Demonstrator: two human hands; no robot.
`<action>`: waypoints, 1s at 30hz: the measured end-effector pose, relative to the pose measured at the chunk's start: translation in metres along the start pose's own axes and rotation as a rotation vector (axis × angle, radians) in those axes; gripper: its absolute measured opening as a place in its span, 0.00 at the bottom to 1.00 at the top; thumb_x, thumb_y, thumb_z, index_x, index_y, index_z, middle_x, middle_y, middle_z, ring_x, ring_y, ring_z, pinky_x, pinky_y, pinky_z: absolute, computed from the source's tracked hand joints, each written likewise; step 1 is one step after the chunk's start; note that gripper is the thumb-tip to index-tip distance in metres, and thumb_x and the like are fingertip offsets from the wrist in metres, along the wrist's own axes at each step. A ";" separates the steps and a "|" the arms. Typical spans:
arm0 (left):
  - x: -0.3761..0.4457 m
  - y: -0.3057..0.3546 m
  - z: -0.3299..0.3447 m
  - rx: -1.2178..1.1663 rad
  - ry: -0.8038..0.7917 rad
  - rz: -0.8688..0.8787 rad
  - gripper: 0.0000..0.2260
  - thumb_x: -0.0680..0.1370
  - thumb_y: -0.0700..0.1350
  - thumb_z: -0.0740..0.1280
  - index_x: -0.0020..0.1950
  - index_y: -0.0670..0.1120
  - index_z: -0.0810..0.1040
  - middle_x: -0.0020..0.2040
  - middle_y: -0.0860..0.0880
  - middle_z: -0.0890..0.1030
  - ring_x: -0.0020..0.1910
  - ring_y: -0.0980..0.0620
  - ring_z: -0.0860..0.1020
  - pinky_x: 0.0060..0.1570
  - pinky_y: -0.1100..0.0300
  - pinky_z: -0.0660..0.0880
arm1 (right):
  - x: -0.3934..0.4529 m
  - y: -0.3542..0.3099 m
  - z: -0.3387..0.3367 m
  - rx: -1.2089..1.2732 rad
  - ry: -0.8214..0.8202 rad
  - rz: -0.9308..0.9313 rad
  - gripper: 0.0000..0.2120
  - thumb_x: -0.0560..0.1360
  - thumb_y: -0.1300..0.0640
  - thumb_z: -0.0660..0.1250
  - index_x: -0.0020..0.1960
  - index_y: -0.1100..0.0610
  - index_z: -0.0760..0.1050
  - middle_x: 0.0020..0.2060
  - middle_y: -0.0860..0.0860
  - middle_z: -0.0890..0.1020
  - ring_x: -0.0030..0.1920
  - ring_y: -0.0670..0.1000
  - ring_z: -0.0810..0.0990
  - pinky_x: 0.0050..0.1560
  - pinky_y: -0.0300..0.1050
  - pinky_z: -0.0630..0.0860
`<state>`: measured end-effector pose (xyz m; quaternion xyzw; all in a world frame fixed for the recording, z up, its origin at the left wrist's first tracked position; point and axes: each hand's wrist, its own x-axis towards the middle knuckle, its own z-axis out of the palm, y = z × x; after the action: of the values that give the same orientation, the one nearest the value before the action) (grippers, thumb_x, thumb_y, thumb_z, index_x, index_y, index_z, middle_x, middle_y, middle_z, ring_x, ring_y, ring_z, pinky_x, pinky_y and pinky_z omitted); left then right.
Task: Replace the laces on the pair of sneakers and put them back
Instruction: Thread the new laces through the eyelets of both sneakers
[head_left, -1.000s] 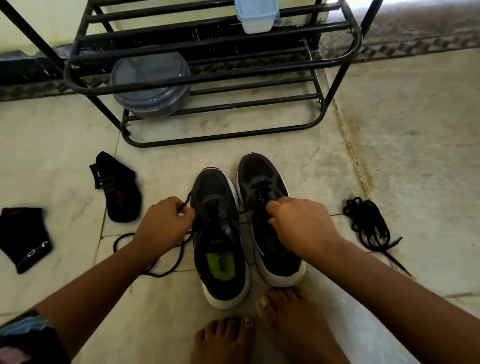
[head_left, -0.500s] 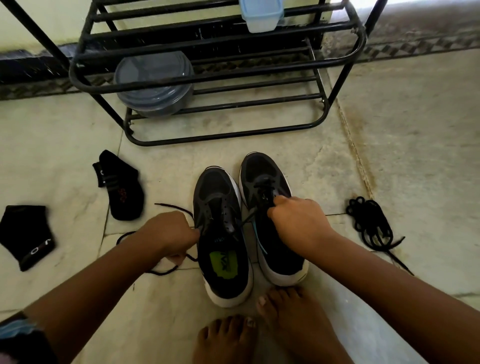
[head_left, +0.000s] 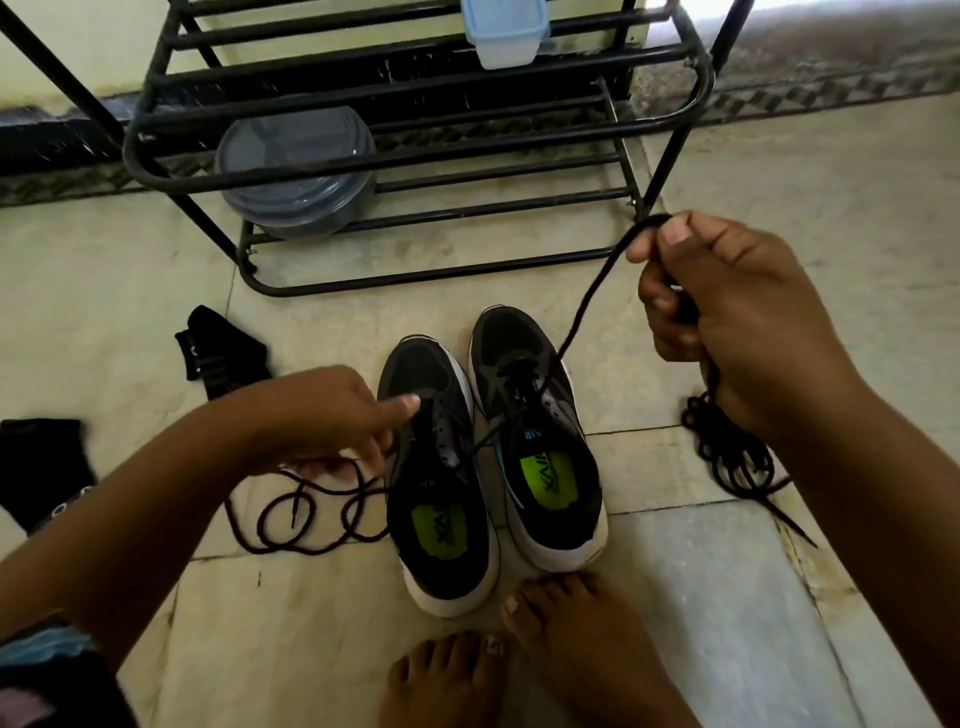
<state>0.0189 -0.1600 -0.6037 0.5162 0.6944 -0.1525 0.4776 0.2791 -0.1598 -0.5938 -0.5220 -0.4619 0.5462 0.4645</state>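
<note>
Two black sneakers with white soles stand side by side on the floor, the left sneaker (head_left: 439, 499) and the right sneaker (head_left: 540, 447). My right hand (head_left: 727, 317) is raised to the right of them and grips a black lace (head_left: 584, 312). The lace runs taut down to the right sneaker's front eyelets. Its other half crosses the left sneaker and lies in loops (head_left: 306, 512) on the floor. My left hand (head_left: 322, 421) is beside the left sneaker, index finger straight on its tongue, lower fingers curled on the slack lace.
A bundle of black laces (head_left: 727, 460) lies on the floor at right, partly behind my right wrist. Two black socks (head_left: 223, 358) (head_left: 36, 467) lie at left. A black shoe rack (head_left: 415, 171) stands behind, holding a grey round container (head_left: 296, 171) and a pale blue box (head_left: 504, 31). Bare feet (head_left: 571, 629) are near the heels.
My right hand has risen up and to the right from the right sneaker, drawing the lace out taut. My left hand has shifted toward the left sneaker, index finger now extended.
</note>
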 end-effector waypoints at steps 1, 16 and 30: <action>0.000 0.002 -0.001 0.019 0.126 0.117 0.18 0.78 0.56 0.60 0.53 0.43 0.79 0.49 0.47 0.83 0.33 0.56 0.77 0.29 0.66 0.68 | -0.001 -0.005 0.002 0.013 -0.026 -0.015 0.14 0.83 0.55 0.53 0.45 0.56 0.74 0.25 0.47 0.67 0.23 0.45 0.59 0.23 0.37 0.57; 0.019 0.041 0.018 -0.578 0.550 0.583 0.09 0.81 0.44 0.61 0.46 0.55 0.79 0.43 0.59 0.80 0.34 0.64 0.72 0.47 0.62 0.72 | -0.115 0.220 0.000 -0.778 -0.445 0.159 0.12 0.73 0.50 0.56 0.55 0.49 0.71 0.43 0.46 0.82 0.35 0.51 0.81 0.33 0.47 0.76; 0.042 0.047 0.020 -0.940 0.434 0.504 0.09 0.81 0.38 0.60 0.54 0.43 0.80 0.43 0.48 0.82 0.29 0.59 0.71 0.31 0.68 0.70 | -0.022 0.061 -0.021 -0.794 -0.516 0.460 0.09 0.72 0.53 0.72 0.37 0.57 0.80 0.30 0.49 0.83 0.31 0.45 0.80 0.35 0.35 0.78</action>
<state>0.0692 -0.1299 -0.6350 0.4173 0.6252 0.4005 0.5240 0.2991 -0.1901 -0.6514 -0.5942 -0.6063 0.5276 -0.0298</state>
